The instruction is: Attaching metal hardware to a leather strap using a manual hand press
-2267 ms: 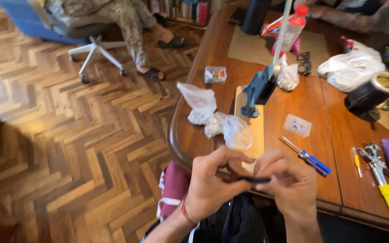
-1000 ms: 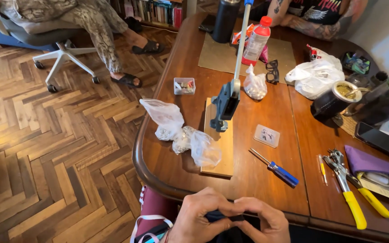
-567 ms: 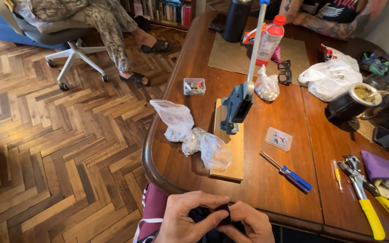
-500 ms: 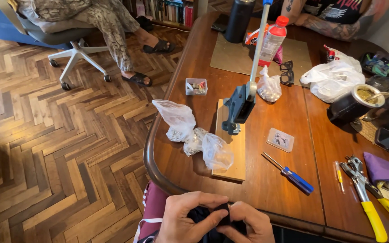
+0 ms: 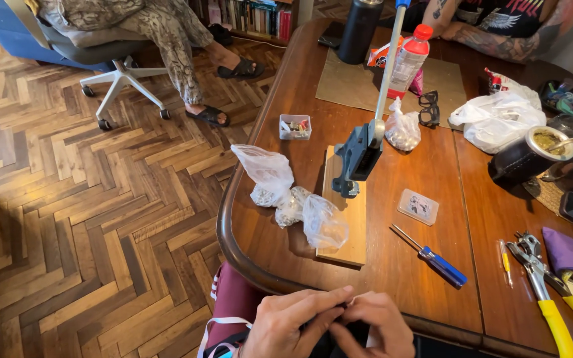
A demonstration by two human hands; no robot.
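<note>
Hands Pinched Together at Table Edge

Fingertips of the left hand [image 5: 293,323] and right hand [image 5: 374,326] are closed on a small dark item [image 5: 344,307], just below the table [image 5: 392,278] rim. Beyond, clear plastic bags [image 5: 293,199] and a hand press [image 5: 359,156] are seen.

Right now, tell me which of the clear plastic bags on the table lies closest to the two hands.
The clear bag overlapping the wooden board, at the near end of the three-bag cluster. The other two sit farther up the table, and the fourth bag lies beyond the hand press.

Herringbone parquet floor [image 5: 67,219]; dark wooden table [image 5: 426,265]; white-based swivel chair [image 5: 124,76].
</note>
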